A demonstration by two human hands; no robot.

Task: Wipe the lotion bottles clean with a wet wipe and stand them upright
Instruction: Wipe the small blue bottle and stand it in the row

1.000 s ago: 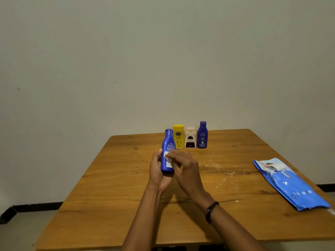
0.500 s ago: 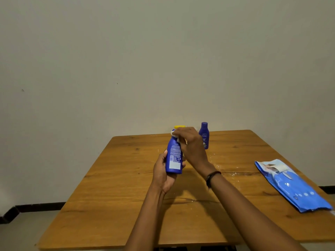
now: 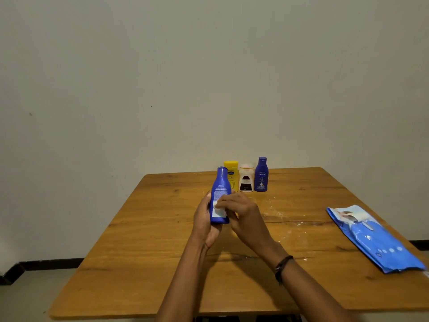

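Note:
My left hand (image 3: 205,223) grips a tall blue lotion bottle (image 3: 220,189) by its lower half and holds it upright above the wooden table (image 3: 162,240). My right hand (image 3: 242,216) pinches a small white wet wipe (image 3: 217,211) against the bottle's lower front. Three more bottles stand upright in a row at the table's far edge: a yellow bottle (image 3: 232,174), a white bottle with a dark label (image 3: 246,180) and a smaller blue bottle (image 3: 261,175).
A blue pack of wet wipes (image 3: 373,238) lies flat near the table's right edge, its flap peeled back. White smears (image 3: 276,213) mark the tabletop right of my hands. A plain wall stands behind the table.
My right hand has slid the wipe from the bottle's cap down to its lower body. The three bottles at the back are uncovered again.

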